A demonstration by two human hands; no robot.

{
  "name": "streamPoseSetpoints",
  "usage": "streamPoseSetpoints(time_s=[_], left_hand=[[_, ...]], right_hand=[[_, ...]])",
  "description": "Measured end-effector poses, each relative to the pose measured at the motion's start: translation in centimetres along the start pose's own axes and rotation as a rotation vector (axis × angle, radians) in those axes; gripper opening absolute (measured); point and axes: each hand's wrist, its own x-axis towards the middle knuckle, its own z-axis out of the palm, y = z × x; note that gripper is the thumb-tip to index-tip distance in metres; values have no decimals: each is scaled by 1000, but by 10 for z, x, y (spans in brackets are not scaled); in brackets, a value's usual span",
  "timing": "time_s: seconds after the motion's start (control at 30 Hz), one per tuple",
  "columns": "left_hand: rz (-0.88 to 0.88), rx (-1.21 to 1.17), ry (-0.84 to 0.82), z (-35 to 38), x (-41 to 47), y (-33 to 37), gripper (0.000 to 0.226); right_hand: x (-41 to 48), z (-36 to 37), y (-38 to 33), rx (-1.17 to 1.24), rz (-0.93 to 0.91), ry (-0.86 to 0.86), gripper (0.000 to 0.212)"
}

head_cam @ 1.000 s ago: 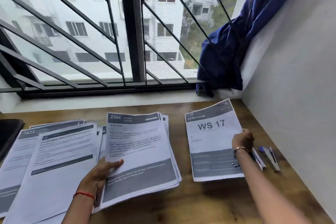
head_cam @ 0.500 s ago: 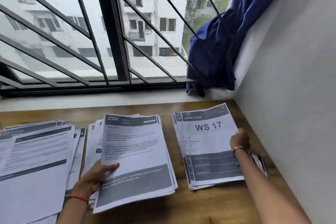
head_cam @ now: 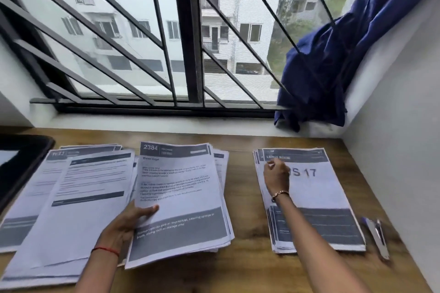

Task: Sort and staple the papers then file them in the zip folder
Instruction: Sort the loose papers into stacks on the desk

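- Wooden desk [head_cam: 247, 197] under a barred window carries everything, with a blue curtain [head_cam: 333, 66] bunched in the far right corner.
- Left pile [head_cam: 71, 197], the widest spread of printed sheets, fans loosely toward the near left edge beside a dark tablet [head_cam: 21, 169].
- Middle pile [head_cam: 185, 197], headed "2384", lies just right of it with its long axis running away from the person; its lower sheets are splayed out of line.
- Right pile [head_cam: 319, 209], headed "LIVING ROOM" and "WS 17", sits well apart across bare wood, long axis also running away, edges only roughly squared.
- Left hand [head_cam: 128, 223] grips the near left edge of the middle pile's top sheet, thumb on top and fingers tucked beneath.
- Right hand [head_cam: 276, 176] rests loosely curled on the far left part of the right pile; whether it pinches a sheet or only presses down, I cannot tell.
- Stapler [head_cam: 378, 238], small and silvery with a blue end, lies just right of the right pile, nearer the right hand, its length running away from the person.
- Sorting looks unfinished; no zip folder is visible. Any sheet lifted from the middle pile would travel rightward to reach the right pile.
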Motion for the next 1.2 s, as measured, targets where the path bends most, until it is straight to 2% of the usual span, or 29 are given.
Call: streamPoseSetpoints(time_s=[0.17, 0.3, 0.37, 0.43, 0.57, 0.77, 1.0, 1.2], left_hand=[[-1, -1, 75, -51, -20, 6, 40], [-3, -19, 109, -91, -40, 6, 41], [-20, -78, 109, -110, -51, 3, 40], [-42, -121, 115, -124, -59, 2, 38], [-79, -176, 118, -152, -65, 0, 40], [-75, -190, 106, -166, -65, 0, 38], [-111, -177, 86, -166, -55, -3, 36], [-109, -159, 89, -169, -53, -8, 45]], right_hand=[[-43, 68, -9, -42, 123, -331, 27], [-80, 90, -35, -95, 165, -323, 58], [-96, 98, -43, -183, 172, -274, 64], [-103, 103, -44, -193, 191, -214, 57], [-105, 111, -49, -92, 190, -44, 25], [-103, 97, -49, -92, 250, 75, 24], [-100, 77, -39, -37, 254, 57, 27], [-99, 94, -42, -82, 226, -78, 29]])
